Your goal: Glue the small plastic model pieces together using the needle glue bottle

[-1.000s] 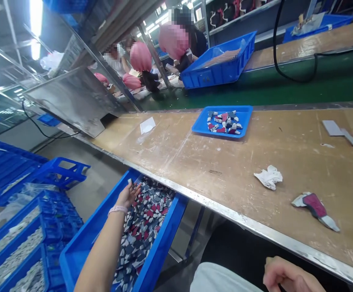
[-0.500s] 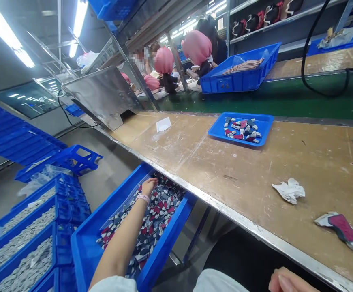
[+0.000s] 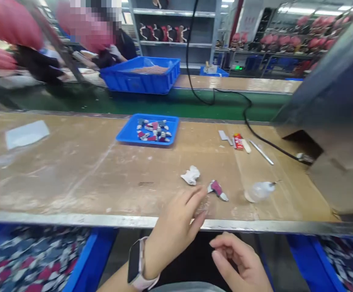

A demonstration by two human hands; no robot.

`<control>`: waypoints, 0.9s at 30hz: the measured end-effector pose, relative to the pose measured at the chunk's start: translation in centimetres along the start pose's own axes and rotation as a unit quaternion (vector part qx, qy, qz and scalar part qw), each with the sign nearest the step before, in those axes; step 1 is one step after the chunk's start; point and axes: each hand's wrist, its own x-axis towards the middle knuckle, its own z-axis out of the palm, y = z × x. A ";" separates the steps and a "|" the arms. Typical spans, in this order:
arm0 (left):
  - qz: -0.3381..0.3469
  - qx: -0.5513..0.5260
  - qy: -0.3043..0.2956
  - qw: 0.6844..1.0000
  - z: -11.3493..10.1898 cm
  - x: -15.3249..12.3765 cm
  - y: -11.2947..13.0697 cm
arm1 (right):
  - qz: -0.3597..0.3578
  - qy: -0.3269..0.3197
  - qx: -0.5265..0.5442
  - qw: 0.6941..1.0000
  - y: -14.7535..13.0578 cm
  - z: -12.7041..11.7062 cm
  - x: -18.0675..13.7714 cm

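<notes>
My left hand (image 3: 178,219), with a watch (image 3: 135,261) on its wrist, reaches over the table's front edge. Its fingers are stretched out and the thumb stands apart, with nothing visible between them. Just beyond the fingertips lies a small curved piece (image 3: 217,190), dark red in the middle with pale ends. Beside that piece sits a crumpled white tissue (image 3: 191,175). My right hand (image 3: 240,261) hovers in front of the table edge, fingers loosely curled and apart from the thumb; I see nothing in it. A shallow blue tray (image 3: 124,136) farther back holds several similar pieces.
Blue bins (image 3: 99,253) of such pieces stand below the edge on both sides. At right are a clear squeeze bottle (image 3: 259,192), a red packet (image 3: 238,142), a silver pen-like tool (image 3: 262,153), a black cable (image 3: 257,138) and a metal housing (image 3: 331,101).
The view has swung right. My left hand has come out of the left bin up to the table edge near the small piece. More of my right hand shows now.
</notes>
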 end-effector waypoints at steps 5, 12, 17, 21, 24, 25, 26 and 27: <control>-0.028 0.075 -0.014 0.997 4.6 3.1 0.5 | -0.204 0.088 -0.248 0.943 0.2 -2.2 2.0; 0.009 0.041 -0.015 0.999 2.5 2.1 0.6 | -0.252 0.097 -0.381 0.884 -0.6 -1.9 5.7; 0.042 -0.047 0.040 0.997 0.0 0.6 2.3 | -0.332 0.118 -0.327 0.877 -1.5 -0.7 4.7; 0.030 -0.136 0.092 0.986 -0.5 -0.6 3.3 | -0.364 0.136 -0.303 0.870 -2.7 -0.1 3.4; 0.018 -0.138 0.115 0.984 -0.3 -1.1 3.9 | -0.361 0.124 -0.291 0.877 -3.1 0.1 2.8; 0.017 -0.134 0.118 0.984 -0.2 -1.2 4.1 | -0.358 0.123 -0.291 0.879 -3.2 0.1 2.7; 0.014 -0.132 0.118 0.984 0.0 -1.2 4.3 | -0.355 0.124 -0.292 0.879 -3.2 0.1 2.6; 0.014 -0.132 0.118 0.984 0.1 -1.3 4.4 | -0.352 0.124 -0.293 0.880 -3.1 0.1 2.6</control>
